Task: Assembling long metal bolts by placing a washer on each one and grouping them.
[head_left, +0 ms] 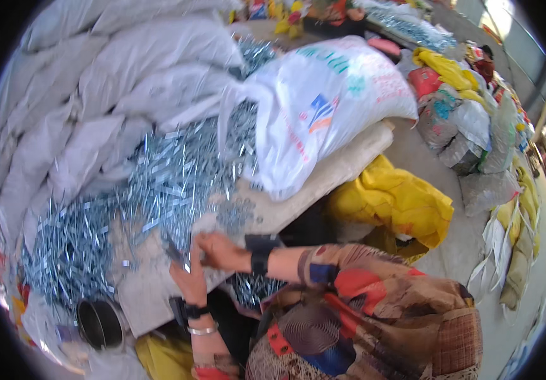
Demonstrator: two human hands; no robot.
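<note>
My left hand (189,283) is closed around a few thin metal rods (177,252), which stick up past the fingers. Close beside it, my right hand (221,251) has its fingers bent together at the upper ends of the left fingers; what they pinch is too blurred to make out. Both hands are over the near edge of a pale work surface (143,292). A large heap of shiny blue-grey metal rods (171,164) spreads beyond and to the left. Small metal rings (235,215) lie just past my right hand.
A full white woven sack (336,95) rests on the far right of the surface. Pale stuffed sacks (152,57) are piled along the back left. A dark round metal pot (100,323) stands at the near left. A yellow sack (393,202) is to the right, with filled plastic bags (469,133) beyond.
</note>
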